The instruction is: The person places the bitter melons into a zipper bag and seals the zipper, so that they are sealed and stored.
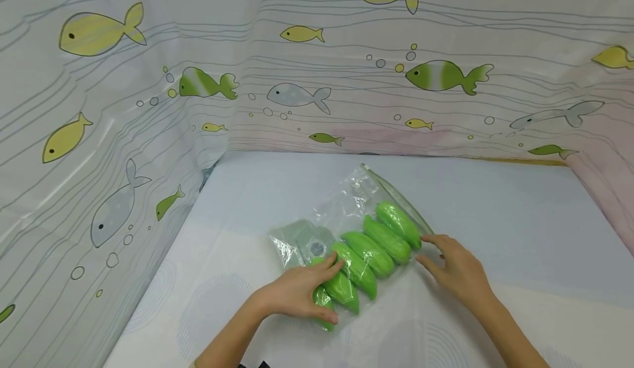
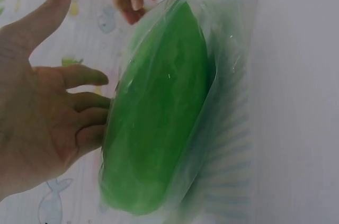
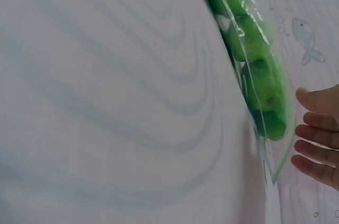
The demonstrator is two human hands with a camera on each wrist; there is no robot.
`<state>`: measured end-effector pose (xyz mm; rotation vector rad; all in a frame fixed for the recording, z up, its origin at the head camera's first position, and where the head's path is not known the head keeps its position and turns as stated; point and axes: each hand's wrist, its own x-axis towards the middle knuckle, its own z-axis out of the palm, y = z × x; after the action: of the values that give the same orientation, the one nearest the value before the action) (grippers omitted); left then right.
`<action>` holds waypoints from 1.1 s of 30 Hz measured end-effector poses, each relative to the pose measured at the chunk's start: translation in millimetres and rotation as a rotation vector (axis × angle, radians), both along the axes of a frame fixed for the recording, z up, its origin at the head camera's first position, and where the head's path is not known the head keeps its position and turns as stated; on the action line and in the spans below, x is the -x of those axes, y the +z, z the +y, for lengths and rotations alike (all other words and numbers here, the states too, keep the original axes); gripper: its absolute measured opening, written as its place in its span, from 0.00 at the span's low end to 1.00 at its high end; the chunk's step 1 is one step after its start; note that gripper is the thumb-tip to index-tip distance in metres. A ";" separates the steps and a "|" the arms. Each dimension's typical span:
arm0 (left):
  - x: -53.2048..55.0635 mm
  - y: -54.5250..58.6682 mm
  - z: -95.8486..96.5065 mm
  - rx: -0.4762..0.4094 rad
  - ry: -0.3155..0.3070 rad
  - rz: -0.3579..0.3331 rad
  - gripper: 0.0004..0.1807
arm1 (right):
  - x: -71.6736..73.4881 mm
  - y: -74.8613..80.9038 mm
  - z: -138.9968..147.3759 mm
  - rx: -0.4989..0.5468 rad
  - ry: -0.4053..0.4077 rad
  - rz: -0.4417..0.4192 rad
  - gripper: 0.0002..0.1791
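Observation:
A clear zip bag (image 1: 342,197) lies flat on the table, slanting up to the right. Inside it sit several bright green, mango-shaped fruits (image 1: 369,253) in a row. My left hand (image 1: 299,291) spreads over the bag's lower left end, thumb and index finger apart around the end fruits. In the left wrist view, one green fruit (image 2: 159,113) shows large through the plastic beside those fingers. At the bag's right corner is my right hand (image 1: 458,269), its fingers extended near the zip edge (image 3: 286,163). Whether its fingertips touch the plastic, I cannot tell.
The bag rests on a pale table (image 1: 238,203) with faint round patterns. A fish-printed curtain (image 1: 317,71) hangs along the back and the sides. A small dark object (image 1: 262,364) shows at the bottom edge, near the left forearm.

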<state>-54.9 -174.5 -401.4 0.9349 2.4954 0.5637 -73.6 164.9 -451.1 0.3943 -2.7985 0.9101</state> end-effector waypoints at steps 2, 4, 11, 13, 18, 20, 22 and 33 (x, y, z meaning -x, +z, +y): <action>-1.9 0.4 4.7 -0.004 0.000 -0.006 0.56 | -0.6 -0.2 -0.7 0.004 0.007 0.009 0.23; -3.8 0.9 9.2 -0.008 -0.002 -0.011 0.56 | -1.3 -1.0 -1.3 0.010 0.017 0.022 0.24; -6.9 2.2 16.5 -0.026 -0.007 -0.031 0.55 | -3.4 -5.2 -4.5 0.015 0.055 0.097 0.25; -5.9 1.5 14.6 -0.043 0.003 -0.040 0.55 | -4.0 -5.9 -5.5 0.013 0.057 0.118 0.25; 1.9 1.2 3.3 -0.131 0.061 -0.078 0.53 | -4.6 -6.7 -7.3 0.011 0.059 0.139 0.26; 8.1 1.1 -3.1 -0.181 0.085 -0.094 0.53 | -4.8 -6.7 -8.1 0.012 0.061 0.147 0.26; 16.4 -0.7 -10.5 -0.225 0.110 -0.098 0.53 | -5.2 -6.0 -9.1 0.015 0.066 0.154 0.26; 62.3 -28.9 -49.9 -0.200 0.324 -0.029 0.49 | -15.3 -7.2 -18.3 0.029 0.097 0.054 0.33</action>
<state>-117.3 -224.4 -430.3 0.5826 2.6161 0.9367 -58.2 146.6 -458.3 0.5461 -2.7352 0.9439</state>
